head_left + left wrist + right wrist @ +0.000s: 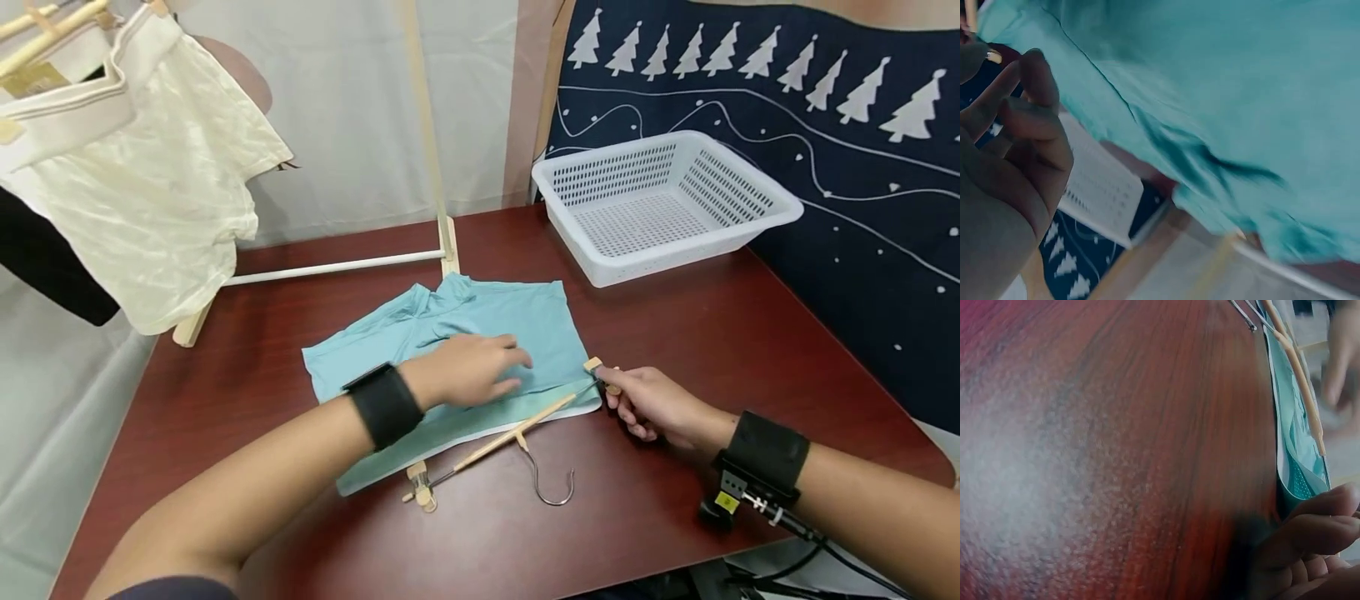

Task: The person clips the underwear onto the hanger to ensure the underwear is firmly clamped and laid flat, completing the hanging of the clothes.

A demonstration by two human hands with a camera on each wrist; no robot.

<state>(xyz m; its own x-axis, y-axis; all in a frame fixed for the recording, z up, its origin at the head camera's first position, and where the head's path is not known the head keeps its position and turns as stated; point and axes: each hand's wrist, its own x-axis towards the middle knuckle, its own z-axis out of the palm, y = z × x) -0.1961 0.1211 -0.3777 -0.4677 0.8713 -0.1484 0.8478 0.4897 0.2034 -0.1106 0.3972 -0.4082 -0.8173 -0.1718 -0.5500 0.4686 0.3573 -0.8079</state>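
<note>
Light blue shorts (517, 317) lie on the table, their waistband edge toward the person. Across that edge lies a wooden clip hanger (495, 442), its metal hook pointing toward the person. My right hand (660, 404) pinches the hanger's right clip (592, 364) at the waistband's right corner. The left clip (422, 487) rests at the waistband's other end. Over the middle of the shorts is my left hand (472, 371), fingers loosely bent with nothing in them. The left wrist view shows this hand (1022, 144) beside the blue cloth (1241, 81).
A white plastic basket (667, 208) stands at the back right of the dark red table (697, 333). At the left, cream shorts (172, 158) hang from a wooden rack with a white lower bar (337, 267). A navy cloth with white trees (862, 217) covers the right side.
</note>
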